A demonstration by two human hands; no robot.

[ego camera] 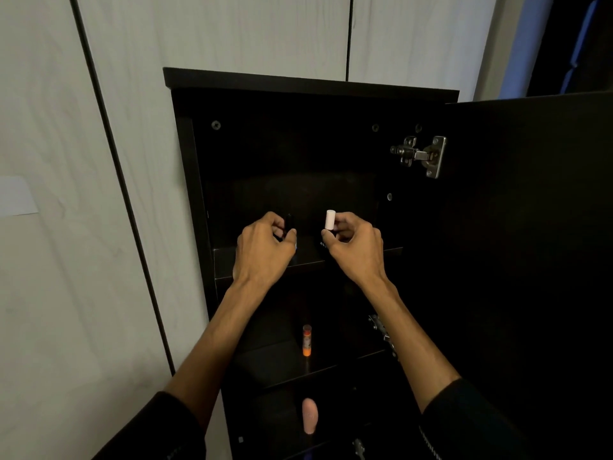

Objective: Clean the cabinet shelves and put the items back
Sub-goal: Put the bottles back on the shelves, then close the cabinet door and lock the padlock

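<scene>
Both hands over the cabinet's top shelf
Left hand grips a black tube — right hand pinches a white cap; orange tube one shelf below.

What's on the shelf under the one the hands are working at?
One orange-capped tube stands upright on that shelf. The forearms cover both sides, and the back is too dark to judge. A pink object lies one level lower.
</scene>
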